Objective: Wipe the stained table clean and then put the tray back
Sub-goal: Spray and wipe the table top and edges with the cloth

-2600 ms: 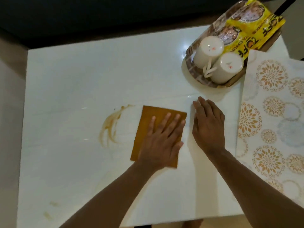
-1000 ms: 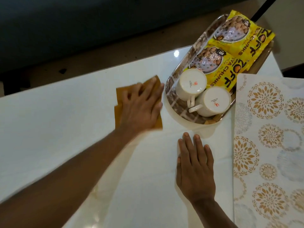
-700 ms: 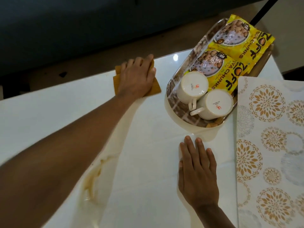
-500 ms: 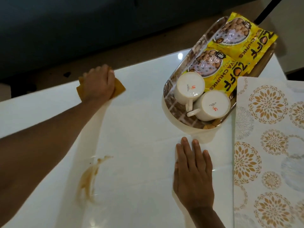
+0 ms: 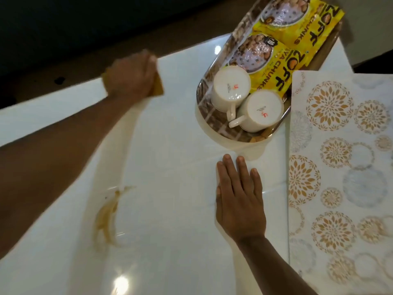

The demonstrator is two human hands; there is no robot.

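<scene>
My left hand is motion-blurred at the far edge of the white table. It grips an orange cloth, of which only a corner shows under its fingers. A brown stain streaks the table at the near left, beside my left forearm and well apart from the cloth. My right hand lies flat on the table with straight fingers, just in front of the tray. The tray sits at the far right, holding two upturned white cups and yellow snack packets.
A floral-patterned mat covers the table's right side, its left edge touching the tray's near corner. Beyond the far table edge lie a brown floor and a dark piece of furniture. Light glares on the glossy top near the front.
My left hand has swept the cloth from beside the tray leftward along the far edge. The stain has come back into view. My right hand has stayed flat in place.
</scene>
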